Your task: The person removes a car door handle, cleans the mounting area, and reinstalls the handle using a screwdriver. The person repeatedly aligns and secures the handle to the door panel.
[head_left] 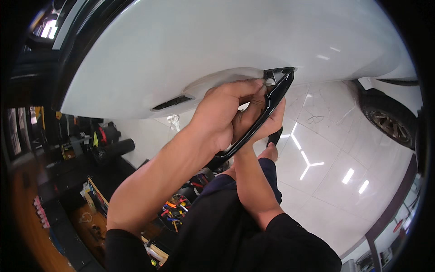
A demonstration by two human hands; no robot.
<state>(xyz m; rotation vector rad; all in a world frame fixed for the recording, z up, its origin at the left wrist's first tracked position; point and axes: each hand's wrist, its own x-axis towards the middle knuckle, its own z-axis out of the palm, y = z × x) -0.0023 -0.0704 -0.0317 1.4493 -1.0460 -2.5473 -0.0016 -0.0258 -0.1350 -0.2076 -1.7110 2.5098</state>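
Note:
A glossy black car door handle (282, 89) stands swung out from a white car door (163, 50), its far end still at the door by a dark opening. My right hand (273, 121) is closed around the handle from its outer side, with part of the hand hidden behind it. Between handle and door, my left hand (219, 106) is closed, its fingertips pinched at the opening beside a small pale, shiny bit (271, 81). What those fingertips hold is too small to make out. Left of my left hand, a dark slot (173, 103) shows in the door skin.
A round tray of colourful small tools (176, 209) sits below my left forearm. Black benches and boxes (68, 181) stand at the left, with a black roll (118, 150) near them. A car wheel (390, 119) is at the right, above shiny floor tiles (317, 177).

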